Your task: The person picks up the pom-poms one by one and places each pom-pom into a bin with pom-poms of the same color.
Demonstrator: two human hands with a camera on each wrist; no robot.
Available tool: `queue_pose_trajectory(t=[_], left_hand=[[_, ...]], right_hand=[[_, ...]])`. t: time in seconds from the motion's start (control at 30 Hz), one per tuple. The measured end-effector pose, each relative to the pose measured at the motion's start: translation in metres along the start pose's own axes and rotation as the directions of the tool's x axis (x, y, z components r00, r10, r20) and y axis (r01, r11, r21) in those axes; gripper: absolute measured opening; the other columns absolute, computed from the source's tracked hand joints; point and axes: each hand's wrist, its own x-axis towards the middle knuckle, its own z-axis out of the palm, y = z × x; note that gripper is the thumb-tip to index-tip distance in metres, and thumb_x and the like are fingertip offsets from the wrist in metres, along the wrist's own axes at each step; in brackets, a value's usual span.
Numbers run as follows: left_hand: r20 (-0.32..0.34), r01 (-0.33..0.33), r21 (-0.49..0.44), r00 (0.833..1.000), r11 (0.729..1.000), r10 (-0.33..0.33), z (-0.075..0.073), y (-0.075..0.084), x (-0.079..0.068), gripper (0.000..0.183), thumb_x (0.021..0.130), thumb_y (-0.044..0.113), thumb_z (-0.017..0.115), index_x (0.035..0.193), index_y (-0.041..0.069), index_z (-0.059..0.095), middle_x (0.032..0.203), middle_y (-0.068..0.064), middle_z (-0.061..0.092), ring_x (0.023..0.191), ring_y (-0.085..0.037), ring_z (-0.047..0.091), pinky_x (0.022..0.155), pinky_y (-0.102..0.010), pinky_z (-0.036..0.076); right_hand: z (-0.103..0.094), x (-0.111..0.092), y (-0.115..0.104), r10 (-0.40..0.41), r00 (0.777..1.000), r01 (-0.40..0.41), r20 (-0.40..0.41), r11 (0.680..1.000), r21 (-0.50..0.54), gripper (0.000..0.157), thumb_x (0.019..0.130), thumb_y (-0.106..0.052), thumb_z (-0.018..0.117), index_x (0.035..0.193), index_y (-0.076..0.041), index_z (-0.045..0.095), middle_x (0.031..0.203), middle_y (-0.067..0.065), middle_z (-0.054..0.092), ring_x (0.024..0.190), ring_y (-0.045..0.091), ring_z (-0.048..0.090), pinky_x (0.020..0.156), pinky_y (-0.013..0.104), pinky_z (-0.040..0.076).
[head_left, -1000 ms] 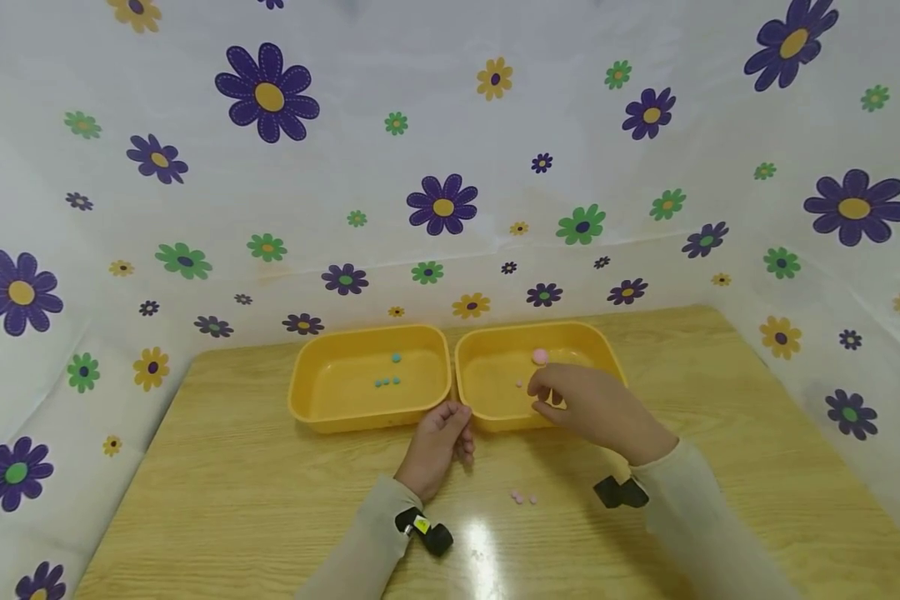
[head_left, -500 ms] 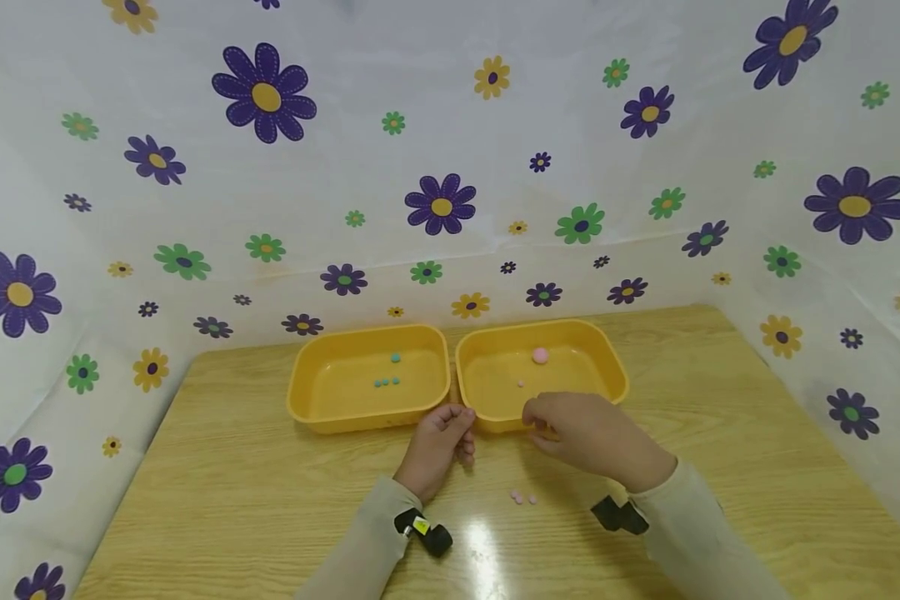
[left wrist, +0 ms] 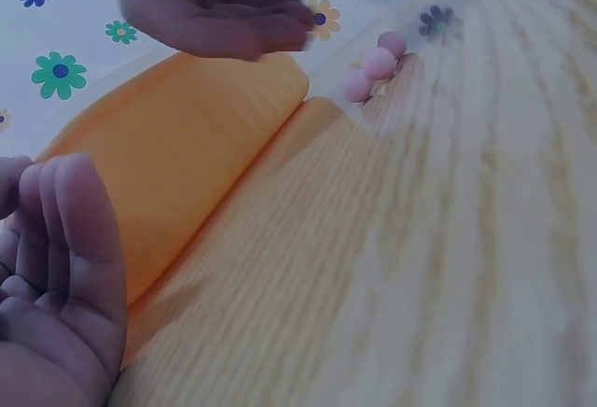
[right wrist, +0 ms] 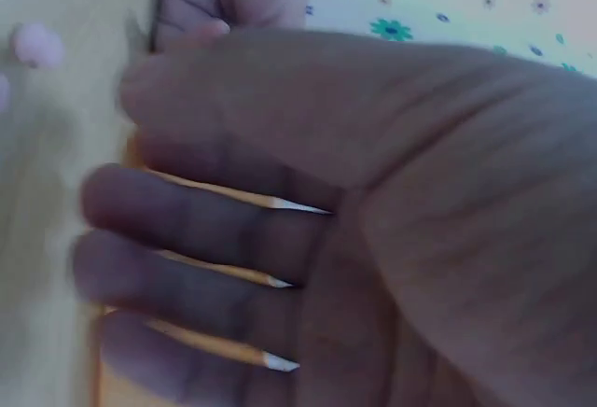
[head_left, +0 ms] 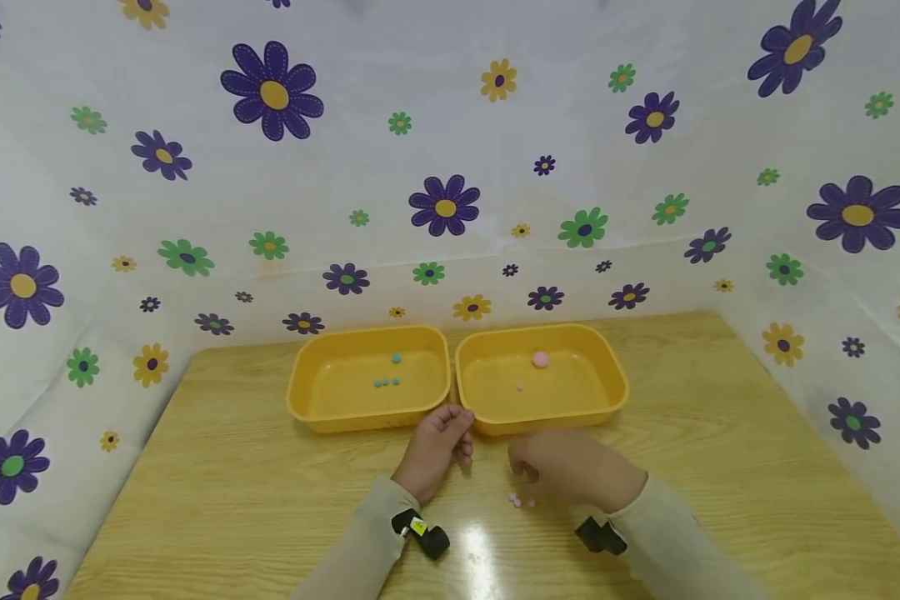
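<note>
My left hand point(head_left: 433, 450) rests at the front between two yellow trays, its fingers loosely curled by the near corner of the right tray point(head_left: 540, 421). Whether the fingertips touch its rim, I cannot tell. Just in front of that tray, my right hand point(head_left: 573, 467) hovers over the table, fingers relaxed and apart in the right wrist view, nothing visible between them. Close to its fingertips lie three small pink balls point(left wrist: 378, 63). Inside the right tray are a larger pink ball point(head_left: 541, 359) and a tiny pink one point(head_left: 520, 387).
On the left, the other yellow tray point(head_left: 322, 423) holds several small teal balls point(head_left: 386, 382). Both trays stand on a wooden table point(head_left: 232, 500). Behind and at the sides hangs a white flower-print sheet point(head_left: 345, 167).
My right hand has drawn back from over the right tray toward the pink balls on the table. The left hand has stayed by the trays.
</note>
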Motion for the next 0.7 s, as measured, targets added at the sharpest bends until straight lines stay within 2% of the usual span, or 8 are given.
queue_pose_trajectory(t=[0.13, 0.23, 0.4, 0.7], left_hand=[[-0.003, -0.001, 0.005, 1.000, 1.000, 0.001, 0.000, -0.001, 0.001, 0.027, 0.106, 0.024, 0.061, 0.103, -0.003, 0.059, 0.078, -0.005, 0.061, 0.063, -0.012, 0.059, 0.060, -0.026, 0.056], [-0.001, -0.001, 0.008, 1.000, 1.000, 0.001, -0.001, -0.002, 0.001, 0.030, 0.106, 0.026, 0.062, 0.104, -0.004, 0.058, 0.079, -0.006, 0.060, 0.064, -0.013, 0.059, 0.061, -0.027, 0.056], [-0.005, 0.000, -0.001, 1.000, 1.000, 0.000, -0.003, -0.003, 0.001, 0.031, 0.106, 0.027, 0.062, 0.103, -0.004, 0.057, 0.079, -0.005, 0.060, 0.063, -0.013, 0.059, 0.060, -0.027, 0.056], [0.002, -0.001, -0.016, 1.000, 1.000, 0.001, 0.000, -0.001, 0.002, 0.027, 0.106, 0.023, 0.061, 0.102, -0.003, 0.058, 0.076, -0.002, 0.060, 0.062, -0.013, 0.059, 0.059, -0.027, 0.055]], right_hand=[[0.007, -0.001, -0.002, 0.054, 0.992, -0.060, 0.116, 0.997, 0.049, 0.022, 0.085, -0.012, 0.079, 0.078, -0.021, 0.059, 0.069, -0.011, 0.051, 0.062, 0.007, 0.045, 0.061, 0.027, 0.042], [0.011, 0.000, -0.002, 0.063, 0.987, -0.074, 0.149, 0.995, 0.073, 0.023, 0.086, -0.012, 0.078, 0.076, -0.021, 0.058, 0.069, -0.011, 0.052, 0.062, 0.007, 0.046, 0.060, 0.026, 0.043], [0.015, 0.003, 0.000, 0.057, 0.985, -0.073, 0.163, 0.993, 0.094, 0.026, 0.090, -0.012, 0.076, 0.074, -0.021, 0.058, 0.067, -0.011, 0.051, 0.060, 0.005, 0.044, 0.058, 0.024, 0.041], [0.018, 0.006, 0.002, 0.127, 0.981, -0.140, 0.144, 0.987, 0.082, 0.027, 0.084, 0.000, 0.073, 0.071, -0.019, 0.058, 0.066, -0.009, 0.051, 0.060, 0.008, 0.044, 0.058, 0.026, 0.038]])
